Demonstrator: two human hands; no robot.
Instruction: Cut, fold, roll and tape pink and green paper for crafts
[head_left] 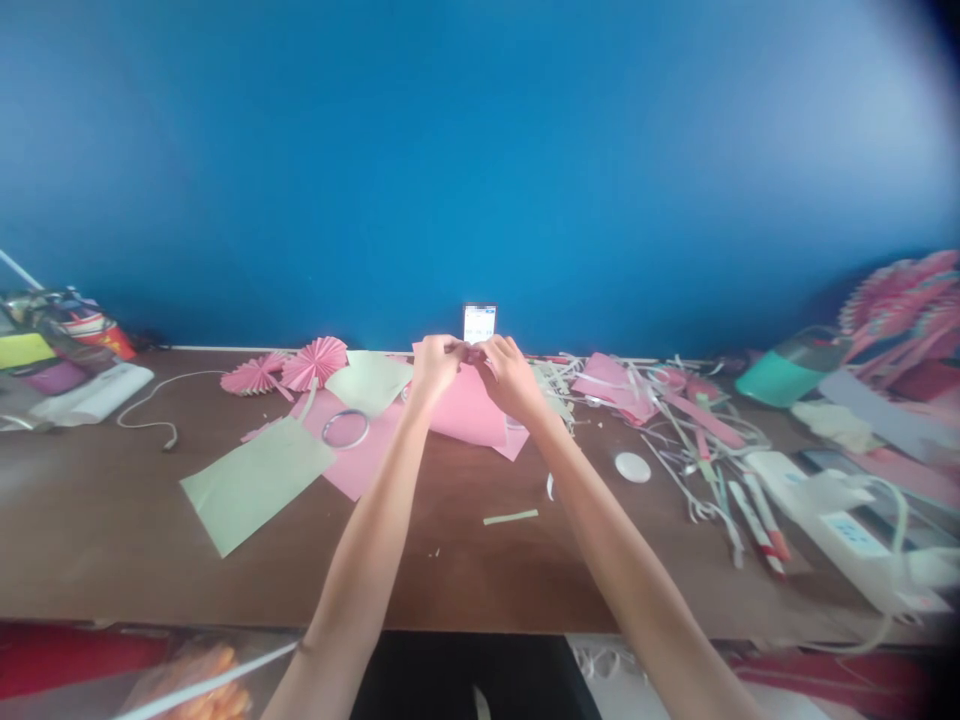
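Pink paper [466, 405] pinched by left fingers [448, 344], right fingers [495, 350]; phone [480, 321] upright behind, paper strips [705, 418] right.

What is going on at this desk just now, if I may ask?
A person's left hand and right hand meet at the fingertips by a pink sheet, in front of a lit screen; whatever they may hold is too small to make out. Pleated pink fans and pale green paper lie to the left, paper strips to the right.
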